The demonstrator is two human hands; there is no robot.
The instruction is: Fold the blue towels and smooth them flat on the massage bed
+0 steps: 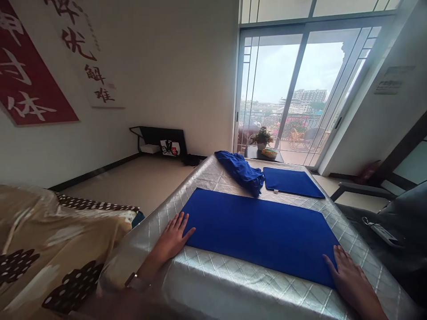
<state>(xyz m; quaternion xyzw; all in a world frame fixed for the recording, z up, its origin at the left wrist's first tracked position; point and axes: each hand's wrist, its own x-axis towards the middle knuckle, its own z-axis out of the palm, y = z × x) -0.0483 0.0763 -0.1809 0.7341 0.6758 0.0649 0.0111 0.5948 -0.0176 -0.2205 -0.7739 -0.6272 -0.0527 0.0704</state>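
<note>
A person's left hand (173,238) lies flat and open, palm down with fingers fanned, holding nothing. Its thumb touches the near-left corner of a large blue cloth (260,231). The right hand (350,275) is also flat and open with nothing in its grip, fingers close together, their tips at the cloth's near-right corner.

The cloth is smooth, matt and rectangular. It is spread without a wrinkle between the two hands and runs away from them toward 12 o'clock. It rests on a mattress (213,284) covered in shiny silver fabric stitched in a diamond quilt pattern.

Farther off at 12 o'clock, a crumpled blue cloth (242,171) lies heaped on the mattress, just beside a smaller blue cloth (290,182) that is laid flat. A small pale tag shows at that cloth's near edge; what it says cannot be made out.

The right wrist is cut off by the lower frame edge, and the left forearm fades into blur below a thin wristband (131,280).

At 9 o'clock, rumpled beige bedding (43,249) with dark dotted patches runs out of frame. At 3 o'clock a grey chair (400,213) is only partly seen. Beyond the mattress a potted plant (262,138) stands before tall glass doors (293,89).
</note>
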